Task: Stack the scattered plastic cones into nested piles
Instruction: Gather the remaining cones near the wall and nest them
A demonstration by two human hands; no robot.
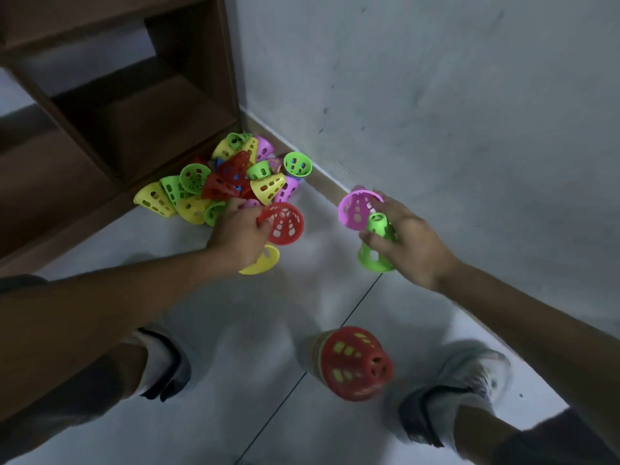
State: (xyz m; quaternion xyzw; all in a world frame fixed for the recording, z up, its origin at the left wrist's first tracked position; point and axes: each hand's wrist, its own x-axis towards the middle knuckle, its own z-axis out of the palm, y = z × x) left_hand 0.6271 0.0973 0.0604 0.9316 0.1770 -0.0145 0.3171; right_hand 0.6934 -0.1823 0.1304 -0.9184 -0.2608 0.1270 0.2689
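On a pale tiled floor (pixel 201 330), beside a wooden shelf (pixel 110 129): scattered cones (pixel 221 176) heaped (perforated, many colours). Left hand (pixel 240 234) gripping a red cone (pixel 283 223) and a yellow cone (pixel 263 261); right hand (pixel 407 238) gripping a pink cone (pixel 355 209) and a green cone (pixel 375 246). Nearer, between the feet, a red-topped nested stack (pixel 352 362). No readable writing.

Bare forearms; white shoes (pixel 463 391) with dark trim; dark shorts (pixel 550 441).
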